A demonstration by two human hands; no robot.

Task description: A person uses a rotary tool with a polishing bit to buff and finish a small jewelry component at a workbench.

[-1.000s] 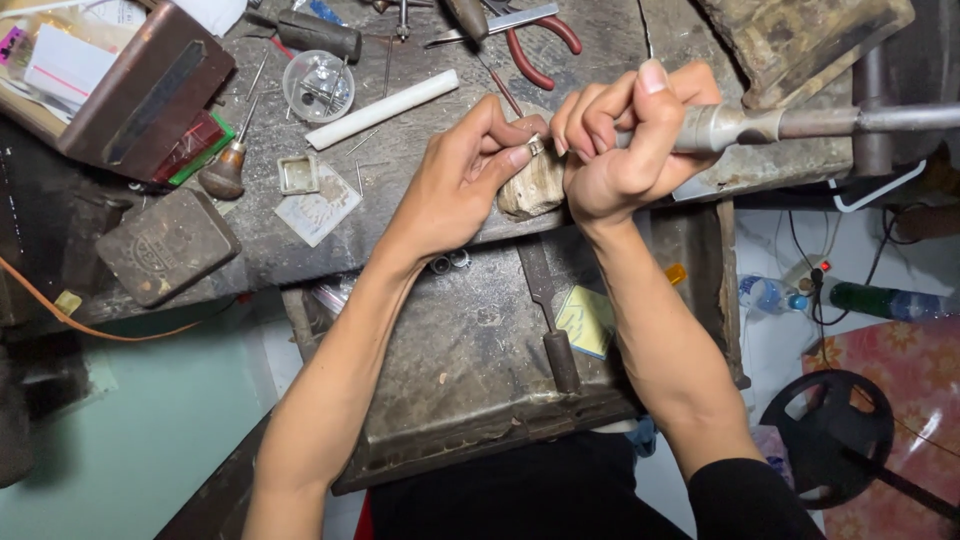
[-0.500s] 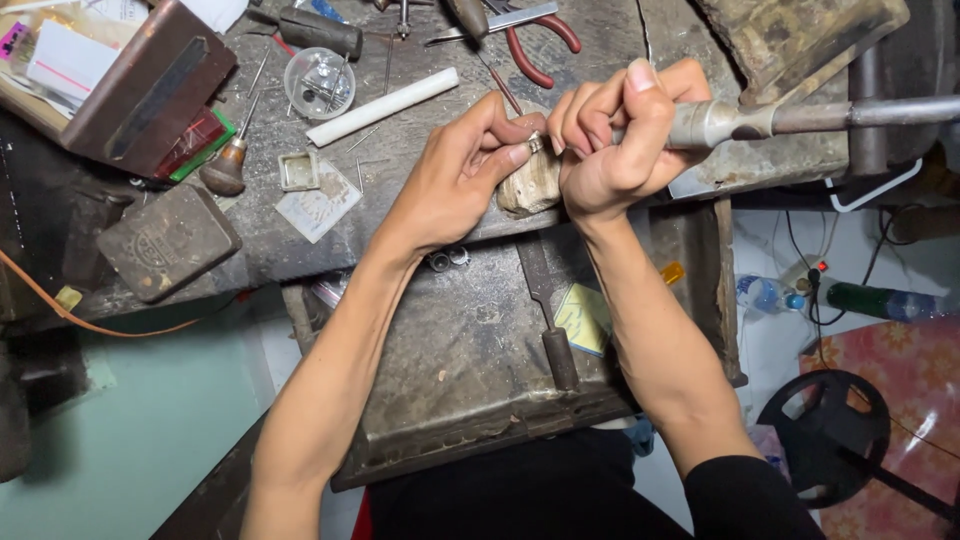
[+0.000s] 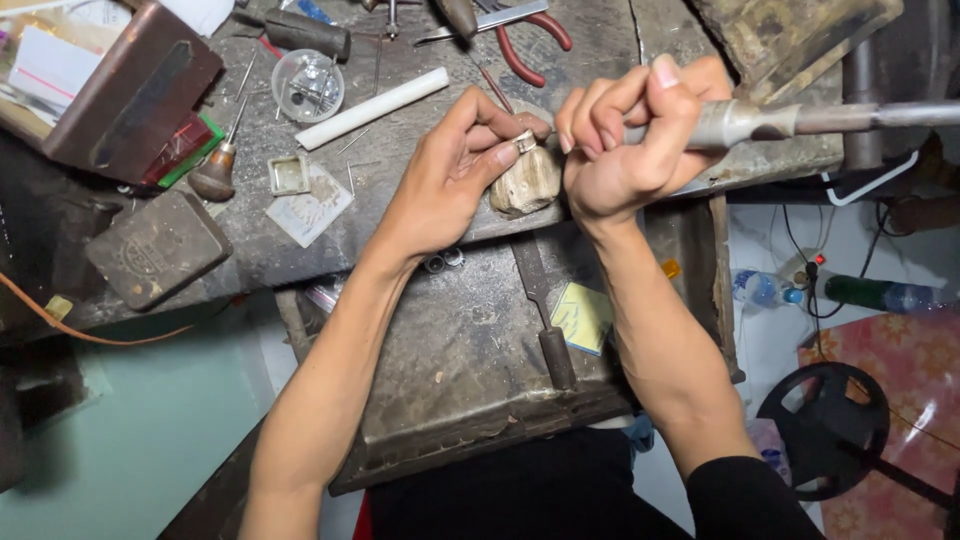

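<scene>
Head view: left hand point(image 3: 455, 175) pinches a small metal ring point(image 3: 525, 141) over the wooden peg point(image 3: 527, 183) at the counter's point(image 3: 420, 215) front edge; right hand point(image 3: 625, 150) grips the rotary handpiece point(image 3: 745, 122) (tools crowd behind, open room below).

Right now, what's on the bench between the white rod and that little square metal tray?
In the head view, nothing solid lies between the white rod and the square tray: just bare, scuffed bench top, perhaps a thin pin or two.
</scene>
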